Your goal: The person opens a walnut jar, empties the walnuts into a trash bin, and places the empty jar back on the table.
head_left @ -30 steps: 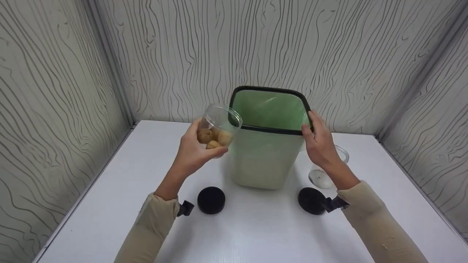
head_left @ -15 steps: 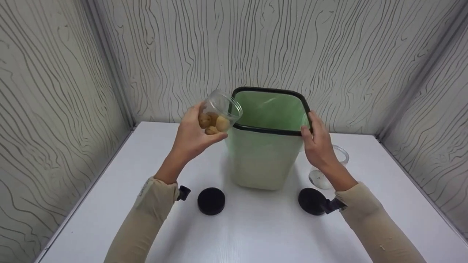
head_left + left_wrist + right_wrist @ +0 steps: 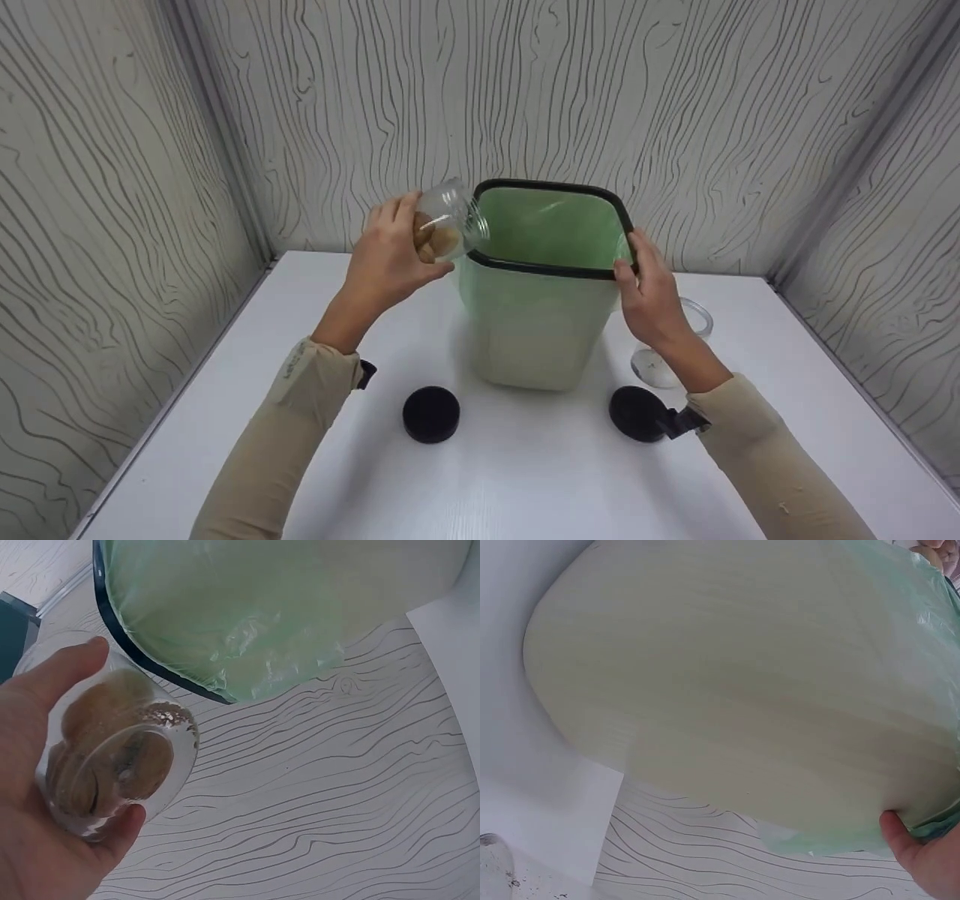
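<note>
My left hand grips a clear plastic jar tilted on its side, its mouth at the left part of the bin's rim. Several brown walnuts lie inside the jar, toward its bottom. The pale trash bin has a black rim and a light green bag liner. On the bin's other side my right hand holds the rim, thumb outside in the right wrist view. The inside floor of the bin is hidden.
Two black round lids, a left lid and a right lid, lie on the white table in front of the bin. A second clear jar stands behind my right wrist, with small dark specks in it. Wood-patterned panels enclose the table.
My left hand has lifted the jar and tipped it further, its mouth turning toward the bin. The walnuts have shifted within it. My right hand keeps its hold on the rim.
</note>
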`<state>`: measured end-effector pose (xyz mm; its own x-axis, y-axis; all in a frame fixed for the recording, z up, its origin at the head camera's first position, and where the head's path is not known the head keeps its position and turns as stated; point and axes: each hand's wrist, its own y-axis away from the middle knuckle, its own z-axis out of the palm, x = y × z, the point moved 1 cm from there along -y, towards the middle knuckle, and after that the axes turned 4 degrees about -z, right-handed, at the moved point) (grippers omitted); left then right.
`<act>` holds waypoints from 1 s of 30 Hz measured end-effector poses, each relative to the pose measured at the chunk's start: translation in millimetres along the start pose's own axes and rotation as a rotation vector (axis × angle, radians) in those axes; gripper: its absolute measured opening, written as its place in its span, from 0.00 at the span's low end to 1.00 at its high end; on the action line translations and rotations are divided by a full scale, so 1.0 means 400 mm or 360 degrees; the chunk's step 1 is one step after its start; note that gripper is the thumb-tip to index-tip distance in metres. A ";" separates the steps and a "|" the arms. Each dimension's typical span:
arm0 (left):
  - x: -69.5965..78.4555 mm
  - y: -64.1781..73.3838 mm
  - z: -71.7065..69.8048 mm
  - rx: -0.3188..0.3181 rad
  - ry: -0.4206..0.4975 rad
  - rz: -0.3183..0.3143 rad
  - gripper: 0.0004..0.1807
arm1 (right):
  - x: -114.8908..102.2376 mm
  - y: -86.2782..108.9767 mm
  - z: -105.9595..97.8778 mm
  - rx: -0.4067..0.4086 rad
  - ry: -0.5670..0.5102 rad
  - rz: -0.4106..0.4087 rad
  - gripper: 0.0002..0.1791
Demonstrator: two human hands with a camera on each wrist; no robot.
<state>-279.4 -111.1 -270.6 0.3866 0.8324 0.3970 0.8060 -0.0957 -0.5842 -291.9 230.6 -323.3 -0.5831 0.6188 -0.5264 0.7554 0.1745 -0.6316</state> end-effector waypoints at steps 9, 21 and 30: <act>0.007 -0.036 -0.009 0.0035 -0.0270 0.0223 0.50 | -0.001 0.000 0.002 -0.0002 0.0024 0.0011 0.35; 0.025 -0.068 -0.014 0.0074 -0.0606 0.0452 0.47 | -0.001 0.001 0.004 0.0013 0.0011 0.0001 0.33; 0.036 -0.072 -0.017 0.0079 -0.0719 0.0494 0.48 | -0.002 0.000 0.005 -0.0009 0.0018 0.0006 0.32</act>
<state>-294.0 -100.0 -243.4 0.3632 0.9217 -0.1361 0.6584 -0.3572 -0.6625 -291.9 228.6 -324.1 -0.5767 0.6283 -0.5222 0.7593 0.1763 -0.6264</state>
